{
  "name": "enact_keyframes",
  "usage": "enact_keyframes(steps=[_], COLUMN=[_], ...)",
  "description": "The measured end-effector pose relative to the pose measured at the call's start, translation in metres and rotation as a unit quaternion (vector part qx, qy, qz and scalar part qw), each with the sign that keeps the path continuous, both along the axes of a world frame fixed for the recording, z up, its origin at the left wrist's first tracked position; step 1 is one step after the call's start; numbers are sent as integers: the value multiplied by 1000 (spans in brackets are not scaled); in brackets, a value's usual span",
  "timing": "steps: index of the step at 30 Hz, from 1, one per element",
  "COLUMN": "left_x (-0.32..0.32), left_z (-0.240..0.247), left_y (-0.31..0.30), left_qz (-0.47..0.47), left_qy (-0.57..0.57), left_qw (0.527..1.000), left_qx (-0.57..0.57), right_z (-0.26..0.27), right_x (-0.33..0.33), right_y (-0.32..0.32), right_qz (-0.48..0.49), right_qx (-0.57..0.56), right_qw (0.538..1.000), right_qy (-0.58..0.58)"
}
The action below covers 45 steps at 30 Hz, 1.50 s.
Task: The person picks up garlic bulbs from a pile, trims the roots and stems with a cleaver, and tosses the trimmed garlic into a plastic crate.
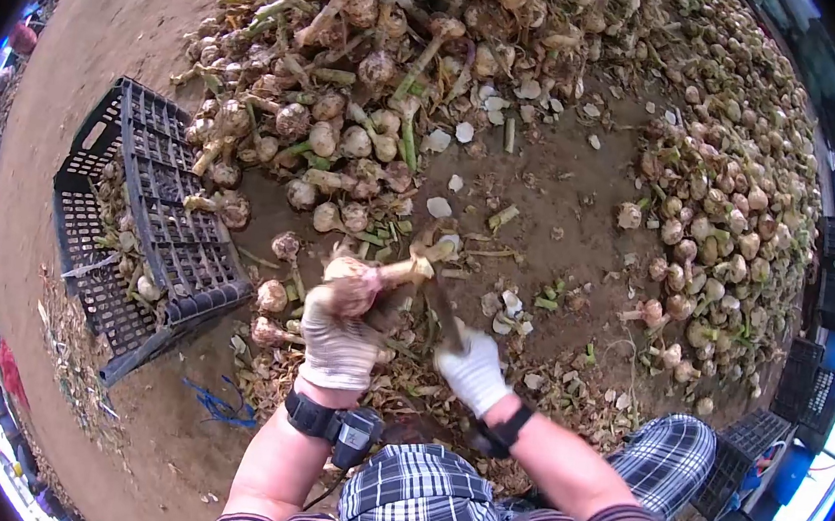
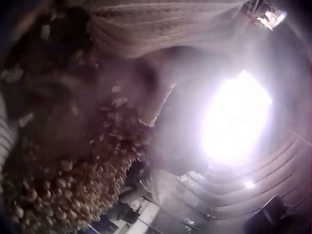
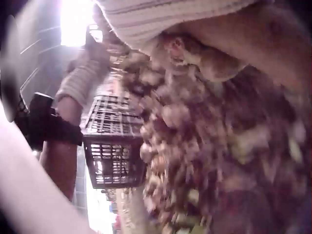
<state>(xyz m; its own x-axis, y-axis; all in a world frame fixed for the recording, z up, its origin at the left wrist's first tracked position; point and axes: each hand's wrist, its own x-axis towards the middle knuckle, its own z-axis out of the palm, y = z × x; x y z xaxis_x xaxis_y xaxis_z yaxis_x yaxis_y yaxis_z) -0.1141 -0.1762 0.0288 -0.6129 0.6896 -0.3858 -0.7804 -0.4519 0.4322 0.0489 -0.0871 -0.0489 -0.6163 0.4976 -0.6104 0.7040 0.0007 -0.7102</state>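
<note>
In the head view my gloved left hand [image 1: 337, 348] grips a garlic bulb [image 1: 353, 286] with its thick stem pointing right. My gloved right hand [image 1: 473, 370] is wrapped round a knife [image 1: 446, 316], whose dark, narrow blade reaches up to the garlic's stem. The blade overlaps the stem near its cut-looking end. In the right wrist view the knife's rounded wooden handle [image 3: 219, 64] sticks out below the glove. The left wrist view is blurred and glaring, with the glove's knit cuff [image 2: 165, 29] along its top; the garlic bulb is hard to make out there.
A large heap of garlic with stems [image 1: 355, 74] lies ahead. Trimmed bulbs [image 1: 722, 230] are piled at the right. A black plastic crate [image 1: 181, 208] lies tipped at the left, with scraps inside. Cut stems and peelings [image 1: 508, 314] litter the ground, and more crates [image 1: 742, 442] stand right.
</note>
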Motion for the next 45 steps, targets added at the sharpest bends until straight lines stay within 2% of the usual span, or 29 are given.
enact_keyframes(steps=[1, 2, 3, 4, 5, 6, 7, 8, 9, 11, 12, 13, 15, 18, 19, 20, 21, 23, 24, 25, 27, 28, 29, 32, 36, 39, 43, 44, 45], left_x=[-5, -4, -1, -1, 9, 20, 16, 3, -15, -64, -83, -91, -99, -105, -102, -97, -90, -51, -42, -32, -21, -22, -22, -22, -5, 2, 14, 20, 28], left_z=[8, 19, 30, 44, 31, 52, 52, 49, 43, -12, -26, -100, -132, -113, -118, -126, -134, -70, -72, -51, -43, -25, -28, -33, -62, -64, -61, -54, -44], left_y=[7, 16, 35, 49, 62, 75, 75, 71, 65, 29, 1, -28, -72, -75, -77, -78, -82, -49, -48, -44, -39, -42, -44, -47, -51, -47, -41, -39, -38], left_qz=[-14, -32, -68, -212, -245, -263, -288, -219, -149, 19, -42, -11, -198, -246, -246, -158, -62, -41, -76, -84, -118, -148, -147, -167, -166, -139, -87, -89, -98], left_qy=[20, 34, 75, 192, 253, 329, 490, 532, 571, 659, 535, 490, 398, 435, 436, 436, 403, 373, 404, 331, 378, 458, 456, 305, 266, 38, -267, -268, -154], left_qw=[999, 998, 995, 956, 930, 902, 822, 812, 793, 547, 527, 282, 311, 391, 392, 603, 774, 839, 829, 890, 866, 813, 813, 872, 910, 975, 959, 959, 980], left_qx=[23, 41, 14, -63, 106, 95, -38, -98, -154, -516, -659, -825, -840, -773, -772, -649, -485, -395, -378, -301, -305, -328, -331, -344, -272, -167, -18, -20, -82], right_z=[-8, -36, -32, -49, -65, -3, 61, 16, -29, -4, -17, -29, -19, -14, -9, 2, 15, 56, 64, 69, 73, 72, 71, 77, 88, 93, 85, 80, 72], right_x=[15, 47, 50, 54, 56, 19, -21, -7, 12, 22, 27, 34, 28, 13, 10, 2, -5, -29, -36, -40, -41, -40, -40, -43, -56, -60, -59, -56, -53], right_y=[-8, -25, -29, -33, -40, -19, 5, 7, 19, 53, 62, 64, 66, 60, 61, 61, 60, 54, 51, 50, 48, 48, 47, 46, 41, 33, 30, 32, 39], right_qz=[54, 0, 75, 111, 150, -202, -516, -269, 14, -111, -181, -248, -185, -126, -128, -5, 121, 266, 298, 330, 340, 346, 353, 359, 383, 387, 380, 393, 392], right_qx=[-37, -138, -99, -45, 8, -230, -424, -198, 62, -120, -127, -134, -74, -26, -25, 77, 175, 305, 316, 329, 333, 343, 353, 341, 299, 269, 271, 272, 272], right_qw=[993, 978, 972, 978, 979, 950, 743, 940, 993, 986, 975, 958, 980, 991, 991, 997, 977, 915, 900, 885, 879, 872, 864, 867, 874, 880, 882, 877, 877], right_qy=[-103, -157, -198, -170, -139, -59, 28, 65, 98, -10, 29, 60, 27, -30, -30, -27, -27, 2, 9, 16, 24, 43, 64, 54, 28, 54, 66, 52, 52])
